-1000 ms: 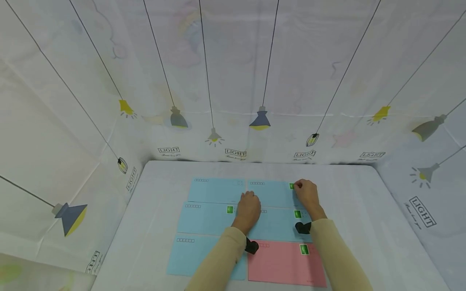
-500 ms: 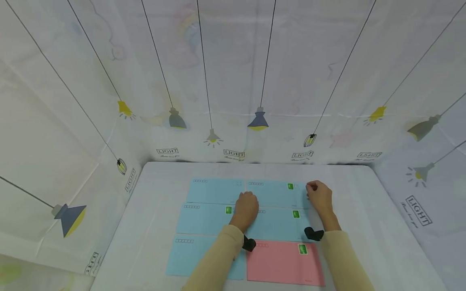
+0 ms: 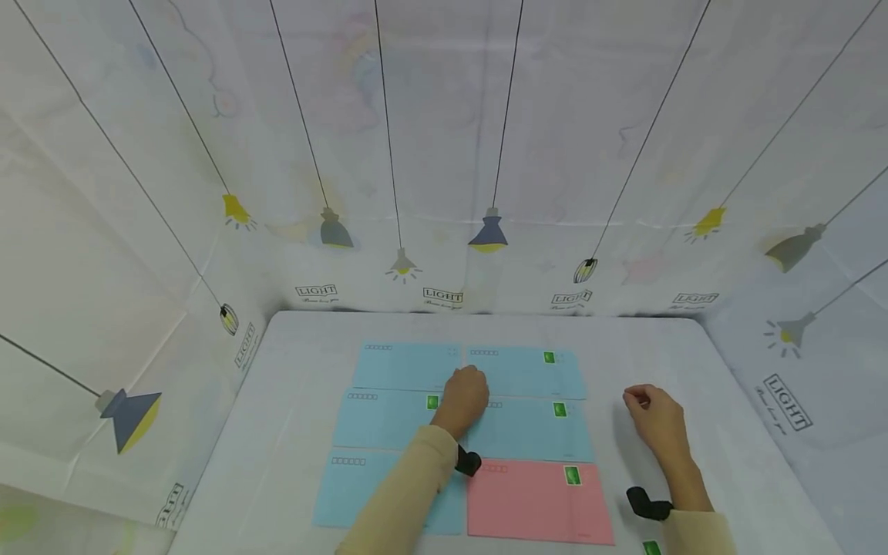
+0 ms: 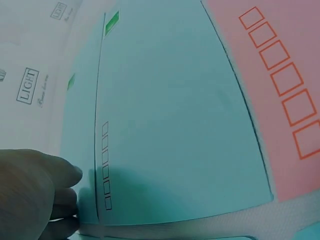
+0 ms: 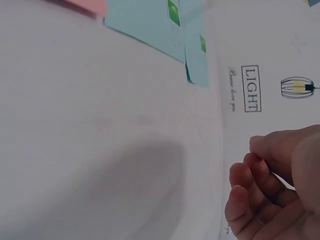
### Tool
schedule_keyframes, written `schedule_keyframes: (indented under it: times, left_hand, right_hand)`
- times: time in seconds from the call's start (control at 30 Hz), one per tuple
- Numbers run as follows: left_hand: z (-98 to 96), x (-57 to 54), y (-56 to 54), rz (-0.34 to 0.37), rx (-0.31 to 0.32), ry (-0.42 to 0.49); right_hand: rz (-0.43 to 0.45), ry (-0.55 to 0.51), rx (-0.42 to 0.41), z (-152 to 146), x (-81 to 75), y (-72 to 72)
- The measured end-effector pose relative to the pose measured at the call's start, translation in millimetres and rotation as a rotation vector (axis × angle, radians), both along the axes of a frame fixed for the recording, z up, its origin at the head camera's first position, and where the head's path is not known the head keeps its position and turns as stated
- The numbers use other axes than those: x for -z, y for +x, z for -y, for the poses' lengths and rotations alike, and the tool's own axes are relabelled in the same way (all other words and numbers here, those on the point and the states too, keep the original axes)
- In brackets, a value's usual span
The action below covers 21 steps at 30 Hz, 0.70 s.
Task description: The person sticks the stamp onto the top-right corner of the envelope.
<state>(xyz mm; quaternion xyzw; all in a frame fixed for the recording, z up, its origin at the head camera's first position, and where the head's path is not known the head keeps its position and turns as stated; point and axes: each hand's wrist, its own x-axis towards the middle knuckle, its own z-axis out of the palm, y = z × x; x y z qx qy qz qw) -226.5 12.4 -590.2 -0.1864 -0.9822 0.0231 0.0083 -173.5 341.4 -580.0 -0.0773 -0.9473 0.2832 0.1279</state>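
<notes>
Blue envelopes and one pink envelope lie in two columns on the table. My left hand, fingers loosely bent, rests by the inner edge of the top right blue envelope. Green stamps sit on that envelope, on both middle blue envelopes and on the pink one. To the right of the envelopes, over the table, is my right hand. Its fingers curl loosely, thumb near the forefinger, and nothing shows between them in the right wrist view. The top left blue envelope has no stamp on its visible corner.
Another green stamp shows at the bottom edge, beside the right sleeve. The white table extends around the envelopes. Behind and beside it hang white sheets printed with lamps. A bottom left blue envelope is partly under the left sleeve.
My right hand has left the stamp at the top right envelope's corner and moved right and toward me. The stamp stays on the envelope. My left hand keeps its place.
</notes>
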Motion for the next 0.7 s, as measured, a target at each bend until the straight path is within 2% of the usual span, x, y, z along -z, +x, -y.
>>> schedule_keyframes:
  times: [0.07,0.23,0.47,0.7]
  left_hand:
    - [1.9,0.2,-0.6,0.015,-0.006,0.045]
    - [5.4,0.1,-2.0,0.044,-0.061,0.250]
    - [14.6,-8.0,-1.2,-0.003,-0.034,0.367]
    - [52.9,-15.8,-1.9,-0.100,-0.097,0.487]
  right_hand:
    - [0.030,0.018,-0.013,-5.5,0.1,11.9]
    - [0.140,0.041,-0.037,-15.9,1.7,34.7]
    - [0.303,0.040,-0.025,-22.9,5.8,63.8]
    - [0.430,0.018,0.013,-30.1,13.5,92.0]
